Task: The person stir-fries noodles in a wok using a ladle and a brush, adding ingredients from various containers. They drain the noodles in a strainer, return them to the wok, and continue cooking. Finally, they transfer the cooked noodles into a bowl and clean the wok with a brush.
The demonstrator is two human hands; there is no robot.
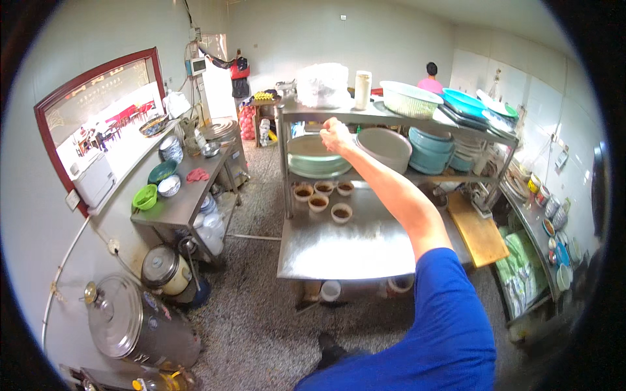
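My right hand [335,136] reaches out from a blue sleeve, in front of the shelf unit of a stainless steel worktable [352,247]. Its fingers are curled, and whether anything small is held between them cannot be made out. Just behind and below the hand is a stack of large pale green plates [319,168]. To its right stand large greyish plates [384,149] and teal dishes [430,152]. Several small white bowls of brown liquid [341,213] sit on the tabletop below. My left hand is out of view.
On the top shelf are a pale green colander [411,100] and a blue basin [463,101]. A wooden cutting board [477,229] lies at right. A side table [195,195], rice cooker [166,269] and lidded steel pot [142,322] stand left. A person [431,80] is beyond the shelf.
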